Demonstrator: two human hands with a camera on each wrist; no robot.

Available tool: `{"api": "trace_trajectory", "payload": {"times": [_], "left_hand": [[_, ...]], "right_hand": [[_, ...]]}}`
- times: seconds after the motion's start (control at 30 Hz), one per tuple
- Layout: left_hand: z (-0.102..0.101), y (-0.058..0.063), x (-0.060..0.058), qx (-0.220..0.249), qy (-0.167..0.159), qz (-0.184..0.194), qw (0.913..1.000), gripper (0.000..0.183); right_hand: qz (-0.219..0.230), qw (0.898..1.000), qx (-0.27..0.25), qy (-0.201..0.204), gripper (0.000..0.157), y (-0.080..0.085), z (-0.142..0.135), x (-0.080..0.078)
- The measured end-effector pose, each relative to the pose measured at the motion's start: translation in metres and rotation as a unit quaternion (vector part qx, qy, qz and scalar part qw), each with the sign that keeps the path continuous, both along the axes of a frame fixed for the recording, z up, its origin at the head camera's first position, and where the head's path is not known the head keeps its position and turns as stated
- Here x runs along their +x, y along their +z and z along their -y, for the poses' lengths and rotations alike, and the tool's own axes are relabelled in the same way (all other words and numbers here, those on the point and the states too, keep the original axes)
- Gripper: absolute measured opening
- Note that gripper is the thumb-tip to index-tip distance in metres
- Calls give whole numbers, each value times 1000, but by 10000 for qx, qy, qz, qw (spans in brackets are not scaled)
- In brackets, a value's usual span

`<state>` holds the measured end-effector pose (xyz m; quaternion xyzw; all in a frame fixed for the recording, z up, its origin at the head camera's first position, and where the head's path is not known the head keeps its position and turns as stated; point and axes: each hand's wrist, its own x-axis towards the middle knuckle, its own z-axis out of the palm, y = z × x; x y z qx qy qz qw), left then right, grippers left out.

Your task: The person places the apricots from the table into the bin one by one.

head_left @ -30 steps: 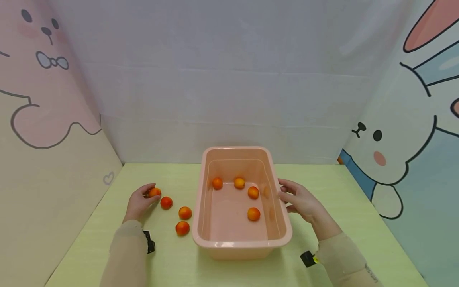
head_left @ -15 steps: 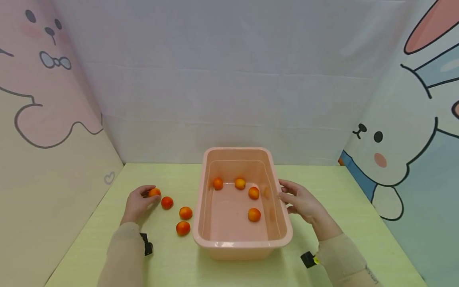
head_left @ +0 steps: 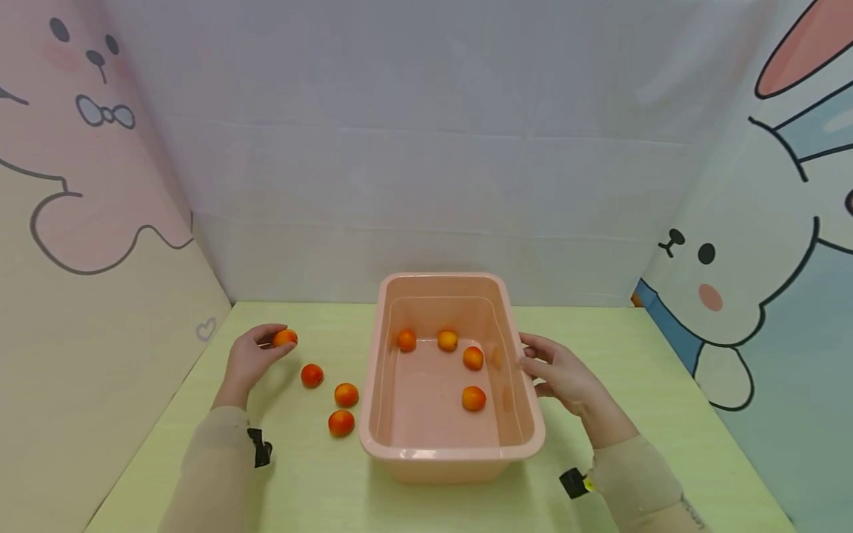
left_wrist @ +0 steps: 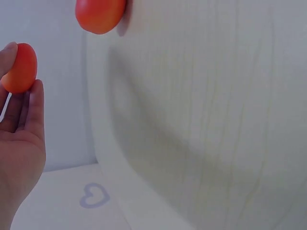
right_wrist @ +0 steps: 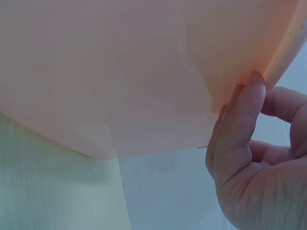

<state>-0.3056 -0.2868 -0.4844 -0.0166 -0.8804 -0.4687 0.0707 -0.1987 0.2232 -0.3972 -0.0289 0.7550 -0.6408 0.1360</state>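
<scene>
My left hand (head_left: 249, 360) pinches an orange-red tomato (head_left: 285, 338) between thumb and fingertips, above the left part of the table. In the left wrist view the held tomato (left_wrist: 21, 69) looks smooth and oval. Below and to the right of this hand lie three more tomatoes, the nearest tomato (head_left: 312, 375) just under it. A pink plastic tub (head_left: 453, 453) stands to their right with several tomatoes (head_left: 474, 398) on its floor. At the tub's right side, my right hand (head_left: 563, 374) holds the rim; its fingers (right_wrist: 240, 120) lie against the outer wall under the lip.
The pale green tabletop (head_left: 306, 481) runs back to a white cloth wall (head_left: 426, 148). Side panels carry cartoon animals, with a rabbit (head_left: 726, 281) on the right. A black wrist camera (head_left: 260, 447) sits by the left sleeve, another camera (head_left: 573, 483) by the right.
My left hand has lifted the tomato up off the table, away from the other tomatoes. My right hand stays on the tub's rim, and the tub stands where it was.
</scene>
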Motion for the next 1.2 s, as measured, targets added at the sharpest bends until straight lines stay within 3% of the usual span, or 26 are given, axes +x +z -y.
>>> {"api": "trace_trajectory", "payload": {"times": [0.53,0.93,1.2], "left_hand": [[-35,49,0,-66,-466,-511,9976,49],[-70,108,4,525,-924,-965,9897,46],[-99,147,6,636,-1232,-1306,9817,43]], "right_hand": [[-40,9999,108,-38,60,0,-1,0],[-18,10000,39,6,60,0,0,0],[2,10000,-7,20,59,-1,0,-1]]}}
